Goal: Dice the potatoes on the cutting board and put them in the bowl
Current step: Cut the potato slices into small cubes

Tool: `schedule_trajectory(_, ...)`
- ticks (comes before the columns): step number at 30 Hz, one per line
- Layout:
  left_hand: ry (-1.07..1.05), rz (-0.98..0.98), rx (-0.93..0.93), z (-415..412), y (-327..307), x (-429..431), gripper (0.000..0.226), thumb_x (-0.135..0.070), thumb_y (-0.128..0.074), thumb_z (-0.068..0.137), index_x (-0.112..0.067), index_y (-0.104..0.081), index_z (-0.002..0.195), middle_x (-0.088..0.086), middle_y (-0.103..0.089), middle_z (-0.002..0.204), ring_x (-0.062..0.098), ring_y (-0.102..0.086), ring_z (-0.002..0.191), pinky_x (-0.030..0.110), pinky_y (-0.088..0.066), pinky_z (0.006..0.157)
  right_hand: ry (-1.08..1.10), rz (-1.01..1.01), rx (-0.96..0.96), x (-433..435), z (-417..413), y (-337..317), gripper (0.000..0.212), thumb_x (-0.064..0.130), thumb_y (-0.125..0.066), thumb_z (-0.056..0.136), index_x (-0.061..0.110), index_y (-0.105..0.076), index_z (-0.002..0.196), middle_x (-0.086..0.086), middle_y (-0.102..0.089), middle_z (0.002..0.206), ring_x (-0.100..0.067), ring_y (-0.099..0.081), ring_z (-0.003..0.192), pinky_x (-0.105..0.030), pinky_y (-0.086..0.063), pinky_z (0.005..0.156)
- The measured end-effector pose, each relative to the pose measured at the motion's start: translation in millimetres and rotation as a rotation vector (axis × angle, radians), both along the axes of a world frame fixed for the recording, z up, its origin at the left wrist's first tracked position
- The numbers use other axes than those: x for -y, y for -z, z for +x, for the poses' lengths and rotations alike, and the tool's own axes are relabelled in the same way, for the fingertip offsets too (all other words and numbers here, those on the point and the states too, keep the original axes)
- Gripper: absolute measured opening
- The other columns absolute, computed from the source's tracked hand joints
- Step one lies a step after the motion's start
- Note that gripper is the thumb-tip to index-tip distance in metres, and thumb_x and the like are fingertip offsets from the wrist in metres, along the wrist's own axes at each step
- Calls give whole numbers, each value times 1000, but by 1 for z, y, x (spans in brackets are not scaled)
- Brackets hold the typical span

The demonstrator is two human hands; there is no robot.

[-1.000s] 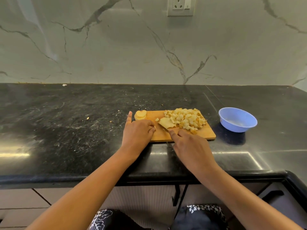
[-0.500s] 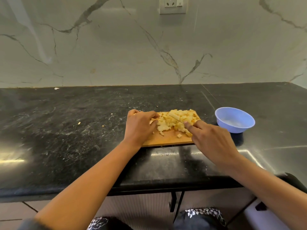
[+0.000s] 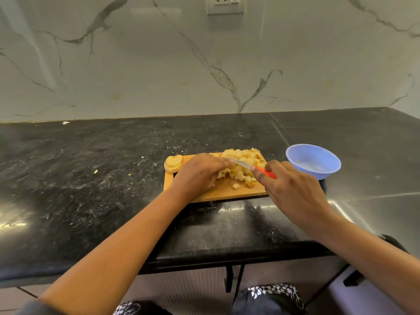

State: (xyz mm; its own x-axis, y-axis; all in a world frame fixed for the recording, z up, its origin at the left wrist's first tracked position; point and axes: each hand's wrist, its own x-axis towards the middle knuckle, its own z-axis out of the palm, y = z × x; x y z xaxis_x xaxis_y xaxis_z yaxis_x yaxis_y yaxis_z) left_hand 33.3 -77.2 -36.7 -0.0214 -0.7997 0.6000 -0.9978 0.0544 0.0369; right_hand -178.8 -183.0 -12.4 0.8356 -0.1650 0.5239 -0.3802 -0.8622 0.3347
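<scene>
Potato cubes (image 3: 241,165) heaped on board (image 3: 227,192), on bench (image 3: 91,178) | left hand (image 3: 197,175) curled against heap, grip unclear | right hand (image 3: 293,189) grips knife (image 3: 244,164) | cubes likely light, firm, slippery: scoop from beneath toward bowl (image 3: 313,161).

Soft, even light here, fairly bright, nothing harsh. The marble wall (image 3: 159,64) carries a pale diagonal sheen in the upper left. Glare flares on the black countertop (image 3: 91,178) at the left edge, with a white streak at right centre too. A dark shadow hugs the cutting board (image 3: 227,194) along its front edge, and another sits under the bowl (image 3: 313,160). The left hand (image 3: 197,176) and right hand (image 3: 293,192) look slightly smeared. The counter's back line bows, and the bottom corners go soft.
</scene>
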Motion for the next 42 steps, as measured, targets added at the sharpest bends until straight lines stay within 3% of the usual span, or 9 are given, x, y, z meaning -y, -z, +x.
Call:
schedule_trajectory(5, -123, -104, 4, 4, -5, 5, 15, -13, -68, 82, -21, -74, 94, -6, -73, 80, 14, -67, 73, 30, -41, 79, 29, 56, 18, 2, -6, -6, 57, -2, -82, 61, 14, -69, 114, -7, -55, 75, -22, -51, 56, -21, -24, 38)
schedule_trajectory(14, -228, -292, -256, 16, -10, -37, 25, -19, -53, 91, -20, -71, 109, -7, -67, 115, 11, -60, 107, 36, -45, 94, -112, 171, 84, -27, -5, -4, 50, 8, -79, 65, 8, -68, 114, -3, -58, 72, -17, -41, 33, -13, -6, 38)
schedule_trajectory(17, -356, -324, -336, 21, -5, -62, 26, -15, -56, 91, -21, -69, 113, -8, -63, 121, 14, -53, 114, 36, -40, 96, -188, 177, -5, -51, -1, 10, 56, 8, -82, 59, 8, -68, 114, -4, -65, 87, -13, -45, 35, -19, -23, 28)
schedule_trajectory(19, -430, -229, -362, 22, -1, -70, 31, -15, -59, 91, -22, -64, 121, -4, -59, 130, 17, -47, 122, 41, -35, 101, -207, 141, -57, -62, 2, 17, 61, 7, -83, 55, 7, -68, 114, -7, -67, 95, -14, -50, 39, -23, -32, 27)
schedule_trajectory(26, -504, 189, -211, 13, 8, -63, 49, -41, -42, 98, -31, -34, 145, -3, -14, 159, 16, -4, 147, 40, -4, 117, -109, 29, -104, -70, 17, 25, 68, 7, -84, 48, 2, -67, 114, -13, -65, 92, -18, -51, 45, -22, -25, 30)
schedule_trajectory(33, -526, 232, -100, 7, 1, -68, 36, -43, -39, 98, -33, -57, 128, -5, -14, 159, 15, -3, 147, 40, 9, 116, -51, 22, -125, -70, 32, 15, 62, 6, -84, 51, 2, -69, 111, -12, -65, 84, -17, -50, 46, -22, -24, 33)
schedule_trajectory(37, -550, 355, -23, 1, 1, -60, 47, -47, -24, 101, -30, -45, 139, -1, 3, 160, 17, 13, 146, 44, 20, 110, 2, 124, -85, -59, 30, 9, 66, 1, -86, 49, 2, -67, 112, -8, -62, 78, -13, -45, 40, -18, -21, 34)
schedule_trajectory(40, -552, 425, -24, -3, 1, -52, 53, -47, -16, 101, -26, -31, 147, 1, 12, 159, 16, 21, 144, 44, 24, 109, 41, 203, -65, -54, 28, -1, 58, 12, -78, 71, 13, -60, 126, -2, -63, 87, -13, -47, 46, -18, -20, 37)
schedule_trajectory(42, -540, 465, -40, -4, 0, -45, 55, -47, -13, 101, -25, -23, 150, 1, 16, 158, 16, 24, 143, 45, 25, 108, 44, 311, -8, -47, 26, -7, 46, 20, -56, 91, 21, -50, 137, 2, -62, 97, -15, -50, 60, -20, -24, 44)
